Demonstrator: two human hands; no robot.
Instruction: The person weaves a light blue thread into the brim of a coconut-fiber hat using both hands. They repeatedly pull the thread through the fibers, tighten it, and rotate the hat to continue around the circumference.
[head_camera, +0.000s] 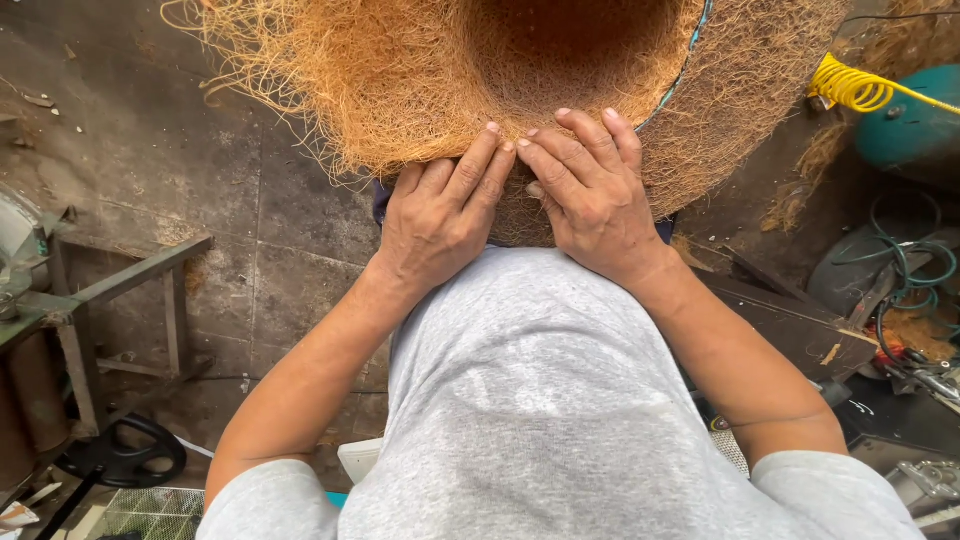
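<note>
Pressing down on the near rim of a big round bowl-shaped liner of orange-brown coconut fibre looks to be the step in hand: the liner fills the upper middle of the frame, its dark hollow at the top centre and loose strands fraying out toward the upper left. Below it, in the lower half of the frame, is the person's grey shirt, and behind everything lies a stained grey concrete floor.

Both hands lie flat on the fibre rim at the centre of the frame, side by side and touching at the fingertips. The left hand has its fingers stretched out and held close together, palm down, not closed round anything. The right hand is the same, its fingers slightly fanned, tips dug a little into the matted fibre. Neither hand grips; they press and smooth.

As a judgement, the next move calls for even pressure worked along the rim, so the fibre packs without thinning.

Smaller things sit at the edges: a teal tank with a yellow coiled hose at upper right, and a green metal stand at left.
</note>
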